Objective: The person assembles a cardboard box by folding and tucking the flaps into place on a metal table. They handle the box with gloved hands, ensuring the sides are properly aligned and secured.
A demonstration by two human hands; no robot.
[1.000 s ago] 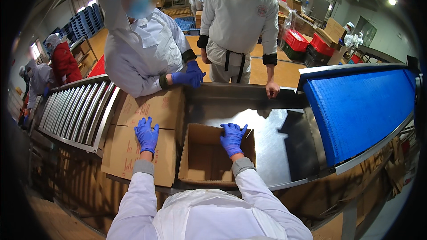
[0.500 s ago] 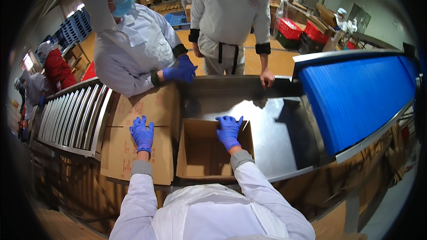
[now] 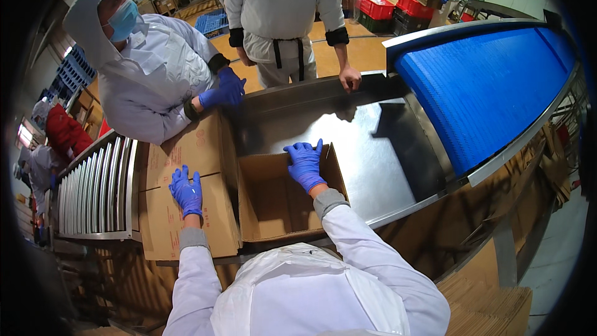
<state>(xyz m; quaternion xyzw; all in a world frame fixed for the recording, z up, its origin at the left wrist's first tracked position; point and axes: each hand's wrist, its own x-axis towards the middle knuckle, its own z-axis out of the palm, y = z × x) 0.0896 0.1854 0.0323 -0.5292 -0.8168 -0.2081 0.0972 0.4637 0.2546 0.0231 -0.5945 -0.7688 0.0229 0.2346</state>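
My left hand [image 3: 186,191], in a blue glove, lies with fingers spread on a flattened cardboard carton [image 3: 163,224] at the left. That carton tops a stack. To its right stands an open cardboard box [image 3: 267,202] with nothing visible inside. My right hand [image 3: 305,167], gloved in blue too, reaches across the box and rests its outstretched fingers on the far rim. Its fingertips do not wrap visibly round anything.
A metal table [image 3: 357,149] holds the box. Left is a roller conveyor [image 3: 99,183]; right, a sloping blue belt [image 3: 485,90]. Across stand two people in white; one leans gloved hands [image 3: 224,89] by the cartons, the other's bare hand [image 3: 350,79] touches the table edge. More flattened cardboard [image 3: 491,311] lies lower right.
The whole view has swung, so the surroundings sit further left and higher. Both my hands keep their places on the carton stack and the box rim.
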